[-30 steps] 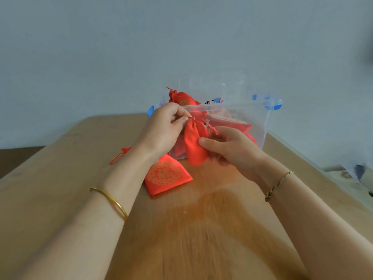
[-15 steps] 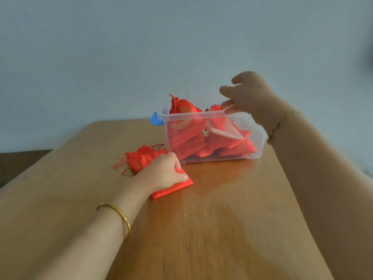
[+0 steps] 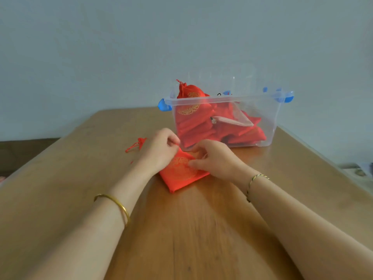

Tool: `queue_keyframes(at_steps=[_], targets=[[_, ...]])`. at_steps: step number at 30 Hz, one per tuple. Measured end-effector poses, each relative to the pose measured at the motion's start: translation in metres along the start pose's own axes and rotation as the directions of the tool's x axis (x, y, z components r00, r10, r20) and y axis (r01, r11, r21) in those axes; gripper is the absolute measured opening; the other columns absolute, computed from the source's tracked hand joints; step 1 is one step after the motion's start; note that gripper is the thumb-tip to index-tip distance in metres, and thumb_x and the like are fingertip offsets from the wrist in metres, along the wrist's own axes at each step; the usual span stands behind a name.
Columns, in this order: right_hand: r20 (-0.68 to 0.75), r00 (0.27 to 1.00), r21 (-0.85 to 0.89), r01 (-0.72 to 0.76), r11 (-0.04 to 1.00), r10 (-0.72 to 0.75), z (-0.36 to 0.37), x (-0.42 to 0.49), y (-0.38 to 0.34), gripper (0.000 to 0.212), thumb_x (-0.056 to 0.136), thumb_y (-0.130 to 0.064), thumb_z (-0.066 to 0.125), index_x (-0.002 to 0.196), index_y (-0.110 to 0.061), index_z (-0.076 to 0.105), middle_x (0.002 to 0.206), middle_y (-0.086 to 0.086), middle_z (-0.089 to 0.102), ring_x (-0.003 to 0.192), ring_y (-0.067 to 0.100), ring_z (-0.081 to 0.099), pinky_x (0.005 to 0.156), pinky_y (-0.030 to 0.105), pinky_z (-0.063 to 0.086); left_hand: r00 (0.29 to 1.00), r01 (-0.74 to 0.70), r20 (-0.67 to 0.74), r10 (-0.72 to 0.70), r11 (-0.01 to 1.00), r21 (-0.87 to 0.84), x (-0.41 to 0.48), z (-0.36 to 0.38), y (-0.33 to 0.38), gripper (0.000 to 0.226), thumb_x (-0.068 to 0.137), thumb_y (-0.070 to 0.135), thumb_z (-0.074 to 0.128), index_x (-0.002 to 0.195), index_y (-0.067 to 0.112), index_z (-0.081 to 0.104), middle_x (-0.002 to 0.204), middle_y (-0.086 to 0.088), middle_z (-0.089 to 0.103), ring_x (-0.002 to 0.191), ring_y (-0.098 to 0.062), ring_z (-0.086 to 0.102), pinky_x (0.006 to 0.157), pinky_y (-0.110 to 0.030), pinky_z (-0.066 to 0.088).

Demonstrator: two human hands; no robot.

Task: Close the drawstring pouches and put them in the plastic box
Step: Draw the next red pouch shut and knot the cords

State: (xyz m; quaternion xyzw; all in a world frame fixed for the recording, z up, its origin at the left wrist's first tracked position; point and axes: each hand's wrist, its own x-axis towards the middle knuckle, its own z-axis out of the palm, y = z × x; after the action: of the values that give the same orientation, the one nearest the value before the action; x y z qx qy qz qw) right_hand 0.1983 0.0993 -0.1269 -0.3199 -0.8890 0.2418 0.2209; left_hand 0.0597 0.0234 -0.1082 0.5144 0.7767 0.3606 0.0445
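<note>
Pouch (image 3: 182,176) just beside plastic box (image 3: 271,120)

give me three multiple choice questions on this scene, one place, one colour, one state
1. Where is the flat pouch relative to the plastic box?
A inside it
B on the table, in front of it
C behind it

2. What colour are the box's clips?
A blue
B green
C yellow

3. What are the left hand and right hand doing?
A lifting the box
B hanging idle
C holding the pouch

1 B: it lies on the wood, nearer than the box.
2 A: blue tabs sit at the rim's ends.
3 C: both pinch its upper part.
</note>
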Motion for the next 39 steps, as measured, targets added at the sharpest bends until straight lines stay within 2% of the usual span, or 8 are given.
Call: queue_keyframes(at_steps=[3, 5, 12, 16, 19, 25, 28, 39], targets=[[0.028, 0.999, -0.080, 0.031, 0.996, -0.029, 0.008, 0.000, 0.002, 0.051, 0.072, -0.028, 0.074, 0.117, -0.014, 0.055, 0.105, 0.006, 0.060, 0.096, 0.023, 0.056, 0.082, 0.033, 0.045, 0.990, 0.137, -0.108, -0.095, 0.852, 0.506, 0.004, -0.002, -0.013, 0.035, 0.085, 0.037, 0.059, 0.114, 0.018, 0.058, 0.119, -0.008, 0.052, 0.114, -0.031, 0.045, 0.094, -0.042, 0.040], [0.015, 0.999, -0.045, 0.043, 0.998, -0.043, 0.010, -0.001, 0.001, 0.048, 0.072, -0.023, 0.074, 0.115, -0.014, 0.055, 0.099, 0.004, 0.060, 0.096, 0.023, 0.056, 0.085, 0.037, 0.046, 0.985, 0.171, -0.101, -0.138, 0.816, 0.552, 0.002, -0.001, -0.017, 0.042, 0.086, 0.045, 0.057, 0.117, 0.017, 0.057, 0.122, -0.009, 0.050, 0.117, -0.032, 0.041, 0.094, -0.043, 0.037], [-0.080, 0.994, 0.033, 0.070, 0.997, -0.068, 0.009, -0.005, 0.002, 0.050, 0.071, -0.017, 0.072, 0.117, -0.014, 0.052, 0.104, 0.002, 0.055, 0.098, 0.019, 0.054, 0.082, 0.028, 0.043, 0.993, -0.040, -0.098, 0.069, 0.961, 0.275, 0.003, -0.006, -0.007, 0.016, 0.081, 0.021, 0.066, 0.090, 0.023, 0.053, 0.104, -0.002, 0.052, 0.104, -0.026, 0.049, 0.085, -0.034, 0.035], [-0.228, 0.974, 0.317, 0.069, 0.946, 0.005, -0.014, -0.008, -0.003, 0.051, 0.073, -0.002, 0.062, 0.122, -0.014, 0.053, 0.103, -0.003, 0.053, 0.090, 0.010, 0.053, 0.076, 0.015, 0.044, 0.970, -0.172, 0.137, 0.199, 0.967, -0.186, -0.007, -0.022, 0.014, 0.021, 0.080, 0.007, 0.067, 0.082, 0.021, 0.051, 0.078, 0.011, 0.051, 0.071, -0.005, 0.047, 0.064, -0.017, 0.037], [-0.182, 0.981, 0.612, 0.064, 0.788, 0.062, -0.035, -0.014, -0.003, 0.048, 0.076, 0.010, 0.051, 0.115, -0.018, 0.058, 0.098, -0.003, 0.056, 0.077, 0.007, 0.054, 0.064, 0.014, 0.047, 0.942, -0.169, 0.215, 0.257, 0.919, -0.357, -0.012, -0.023, 0.026, 0.025, 0.079, 0.003, 0.067, 0.079, 0.023, 0.053, 0.088, -0.001, 0.059, 0.076, -0.012, 0.050, 0.072, -0.031, 0.044], [-0.094, 0.991, 0.600, -0.022, 0.800, 0.098, -0.048, -0.018, 0.011, 0.019, 0.086, 0.000, 0.053, 0.082, -0.014, 0.066, 0.065, 0.000, 0.057, 0.048, -0.003, 0.050, 0.047, 0.011, 0.039, 0.944, -0.142, 0.230, 0.236, 0.921, -0.362, -0.013, -0.009, 0.027, 0.026, 0.079, 0.004, 0.067, 0.077, 0.026, 0.053, 0.089, -0.006, 0.064, 0.073, -0.008, 0.056, 0.073, -0.035, 0.050], [-0.100, 0.992, 0.489, -0.014, 0.872, 0.072, -0.044, -0.015, 0.016, 0.016, 0.089, -0.006, 0.054, 0.088, -0.012, 0.069, 0.068, -0.003, 0.059, 0.050, -0.004, 0.051, 0.049, 0.010, 0.041, 0.955, -0.131, 0.211, 0.208, 0.936, -0.328, -0.013, -0.004, 0.020, 0.023, 0.081, 0.010, 0.067, 0.079, 0.027, 0.052, 0.076, 0.007, 0.056, 0.062, 0.002, 0.052, 0.062, -0.019, 0.045], [-0.182, 0.979, 0.313, -0.027, 0.950, 0.088, -0.042, -0.013, 0.021, 0.022, 0.090, -0.005, 0.048, 0.092, 0.000, 0.070, 0.073, 0.012, 0.062, 0.061, 0.024, 0.055, 0.057, 0.036, 0.049, 0.969, 0.000, 0.240, 0.059, 0.972, -0.236, -0.016, 0.001, 0.004, 0.037, 0.081, 0.028, 0.068, 0.113, 0.024, 0.049, 0.108, -0.001, 0.059, 0.095, -0.016, 0.059, 0.076, -0.029, 0.046]])
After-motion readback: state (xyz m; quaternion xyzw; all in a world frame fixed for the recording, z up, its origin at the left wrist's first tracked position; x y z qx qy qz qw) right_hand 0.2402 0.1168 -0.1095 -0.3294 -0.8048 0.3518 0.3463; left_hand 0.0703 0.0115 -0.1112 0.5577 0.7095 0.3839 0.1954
